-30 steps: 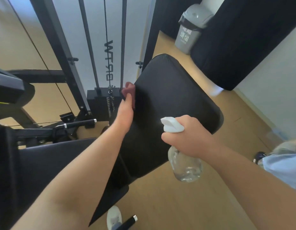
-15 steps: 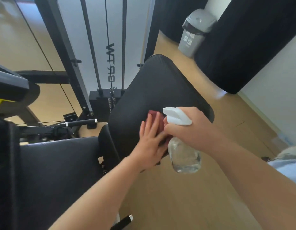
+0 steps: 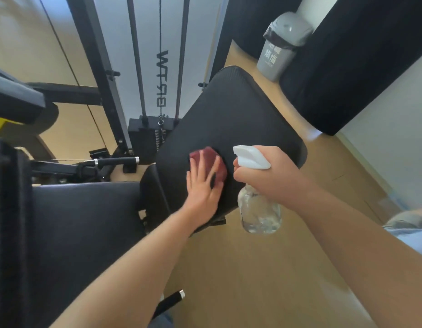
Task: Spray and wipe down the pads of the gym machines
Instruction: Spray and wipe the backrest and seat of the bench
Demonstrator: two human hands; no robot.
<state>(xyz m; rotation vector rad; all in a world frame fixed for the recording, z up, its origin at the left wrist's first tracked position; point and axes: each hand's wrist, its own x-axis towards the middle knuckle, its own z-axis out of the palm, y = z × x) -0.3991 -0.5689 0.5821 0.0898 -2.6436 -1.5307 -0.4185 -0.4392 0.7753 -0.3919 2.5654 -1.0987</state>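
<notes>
A black back pad (image 3: 231, 119) of a gym machine slopes away in the middle of the view. My left hand (image 3: 204, 188) lies flat on its lower part, fingers spread, pressing a dark red cloth (image 3: 211, 160) against it. Just to the right, my right hand (image 3: 269, 175) grips the neck of a clear spray bottle (image 3: 259, 209) with a white trigger head, held beside the pad's lower edge over the floor. The black seat pad (image 3: 87, 223) sits below and to the left.
A black cable frame (image 3: 103, 86) with a weight stack (image 3: 149, 136) stands behind the pad. Black handles (image 3: 115, 160) jut out at left and bottom. A grey bin (image 3: 282, 45) stands at the back beside dark curtains. Wooden floor (image 3: 252, 268) lies to the right.
My left hand has slid with the cloth from the pad's left edge down onto its lower face. The right hand with the bottle has risen slightly and stays beside it.
</notes>
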